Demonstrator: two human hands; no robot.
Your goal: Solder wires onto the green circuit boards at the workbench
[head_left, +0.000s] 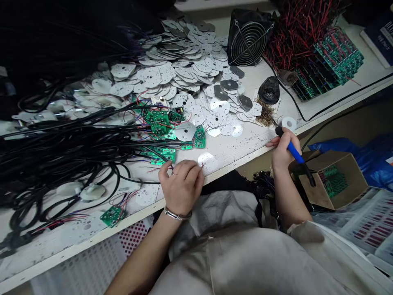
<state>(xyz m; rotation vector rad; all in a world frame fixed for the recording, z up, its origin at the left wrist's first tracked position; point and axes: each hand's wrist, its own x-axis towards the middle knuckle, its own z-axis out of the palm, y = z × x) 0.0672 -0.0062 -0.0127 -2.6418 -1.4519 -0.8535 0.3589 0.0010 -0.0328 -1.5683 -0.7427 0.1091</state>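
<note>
My right hand [286, 149] is closed around a blue-handled soldering iron [293, 150], its tip end beside a white ring-shaped roll [289, 123] near the bench's front edge. My left hand [181, 184] rests at that edge, fingers curled and close together by a thin red wire [202, 165] on a round white plate [208, 162]; I cannot tell whether they pinch the wire. Beyond lie green circuit boards [159, 122], and black cables [76, 139] spread to the left.
</note>
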